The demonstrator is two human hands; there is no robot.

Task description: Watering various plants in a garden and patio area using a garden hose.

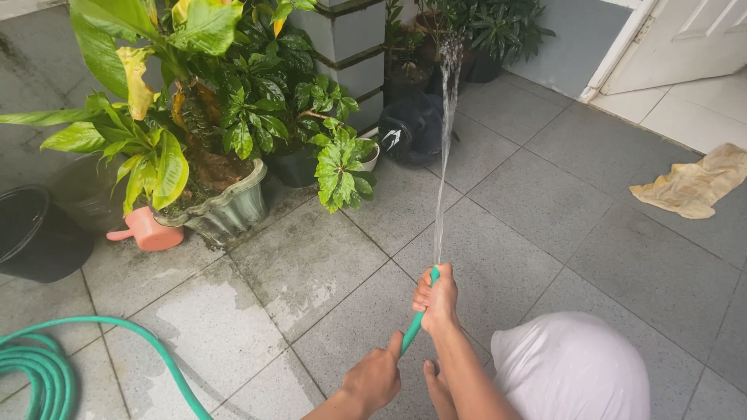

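My right hand (437,299) grips the green hose (412,330) just behind its tip, thumb over the end. My left hand (376,379) holds the same hose lower down. A thin jet of water (445,140) arcs from the tip toward the dark potted plants (467,31) at the far wall. The rest of the hose runs left across the wet grey tiles to a coil (35,373).
Large leafy plants in a ribbed grey pot (229,210) stand at left, with a pink watering can (148,231) and a black bucket (35,233). A dark bag (408,128) lies ahead. A tan cloth (696,187) lies by the white door (685,39).
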